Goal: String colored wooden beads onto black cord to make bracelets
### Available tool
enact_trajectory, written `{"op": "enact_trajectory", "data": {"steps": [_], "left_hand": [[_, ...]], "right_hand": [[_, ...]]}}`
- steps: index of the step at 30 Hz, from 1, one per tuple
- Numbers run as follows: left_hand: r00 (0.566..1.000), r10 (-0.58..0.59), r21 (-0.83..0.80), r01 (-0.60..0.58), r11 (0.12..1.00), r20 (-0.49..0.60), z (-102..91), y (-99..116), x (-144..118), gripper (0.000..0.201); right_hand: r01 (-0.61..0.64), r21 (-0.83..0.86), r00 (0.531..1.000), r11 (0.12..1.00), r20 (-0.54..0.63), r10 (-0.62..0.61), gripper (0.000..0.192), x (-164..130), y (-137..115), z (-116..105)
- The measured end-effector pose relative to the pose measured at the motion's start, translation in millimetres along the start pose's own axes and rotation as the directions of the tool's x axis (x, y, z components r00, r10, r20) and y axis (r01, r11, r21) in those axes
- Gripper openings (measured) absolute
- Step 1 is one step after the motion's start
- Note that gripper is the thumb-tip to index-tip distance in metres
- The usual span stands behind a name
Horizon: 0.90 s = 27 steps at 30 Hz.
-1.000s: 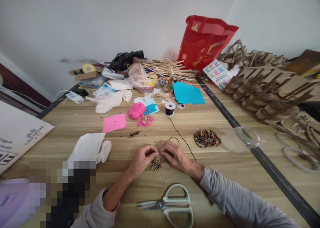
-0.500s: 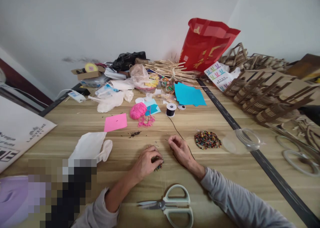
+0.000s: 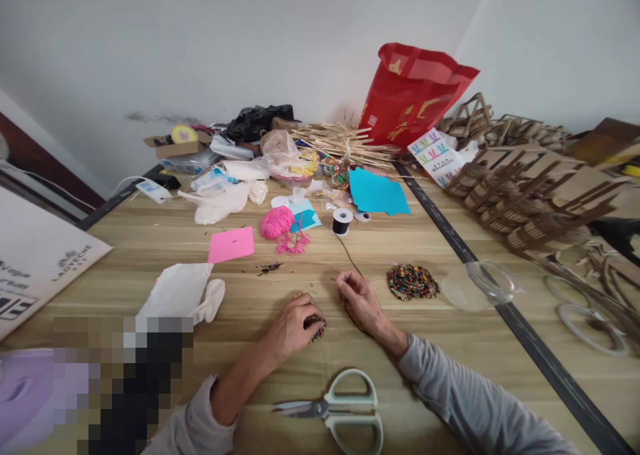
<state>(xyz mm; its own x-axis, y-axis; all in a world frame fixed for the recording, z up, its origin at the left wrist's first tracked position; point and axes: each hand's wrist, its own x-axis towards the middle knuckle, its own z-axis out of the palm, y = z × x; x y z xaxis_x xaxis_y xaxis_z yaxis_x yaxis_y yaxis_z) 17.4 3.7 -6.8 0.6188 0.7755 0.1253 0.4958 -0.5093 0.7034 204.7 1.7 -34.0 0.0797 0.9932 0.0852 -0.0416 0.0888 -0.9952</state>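
My left hand (image 3: pixel 290 328) is closed with its fingertips on a small bunch of coloured beads (image 3: pixel 319 334), low over the table. The palm side of the fingers is partly hidden. To its right, my right hand (image 3: pixel 364 303) pinches a thin black cord (image 3: pixel 351 255), whose short end sticks out past the thumb and finger. That cord leads back to a spool of black cord (image 3: pixel 342 223) standing behind the hand. Nearer to me lie scissors with pale handles (image 3: pixel 325 408). A coiled heap of strung beads (image 3: pixel 413 282) rests right of my right hand.
Short black cord pieces (image 3: pixel 270 268), a pink sheet (image 3: pixel 231 244), pink yarn (image 3: pixel 277 223) and blue sheets (image 3: pixel 380 192) lie farther back. A red bag (image 3: pixel 415 98) stands behind them. Brown baskets (image 3: pixel 530 222) and clear tubing coils (image 3: pixel 495 283) are at right; white plastic (image 3: pixel 175 288) lies left.
Both hands keep nearly the same place and grip. The view has shifted slightly; the cord beside my right hand lies a little differently.
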Motion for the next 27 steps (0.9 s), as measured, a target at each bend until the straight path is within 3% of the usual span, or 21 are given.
{"op": "enact_trajectory", "data": {"steps": [7, 17, 23, 27], "left_hand": [[0.998, -0.062, 0.045, 0.062, 0.997, -0.014, 2.6, 6.1, -0.5, 0.012], [0.998, -0.062, 0.001, 0.062, 0.998, -0.021, 3.6, 3.1, 1.3, 0.011], [0.985, -0.159, -0.225, 0.141, 0.964, -0.061, -0.2, -1.6, 3.4, 0.008], [0.955, -0.291, -0.44, 0.239, 0.866, -0.054, -2.0, -6.8, 6.6, 0.008]], "right_hand": [[0.009, -0.034, 1.0, 0.999, 0.002, -0.009, 0.027, 0.5, -0.9, 1.0], [0.018, -0.12, 1.0, 0.993, 0.018, -0.016, 0.027, -0.4, -3.5, 0.8], [0.093, -0.247, 0.994, 0.965, 0.081, -0.075, 0.024, -7.0, -17.2, 4.3], [0.204, -0.337, 0.973, 0.919, 0.174, -0.152, 0.02, -11.3, -21.6, 6.1]]}}
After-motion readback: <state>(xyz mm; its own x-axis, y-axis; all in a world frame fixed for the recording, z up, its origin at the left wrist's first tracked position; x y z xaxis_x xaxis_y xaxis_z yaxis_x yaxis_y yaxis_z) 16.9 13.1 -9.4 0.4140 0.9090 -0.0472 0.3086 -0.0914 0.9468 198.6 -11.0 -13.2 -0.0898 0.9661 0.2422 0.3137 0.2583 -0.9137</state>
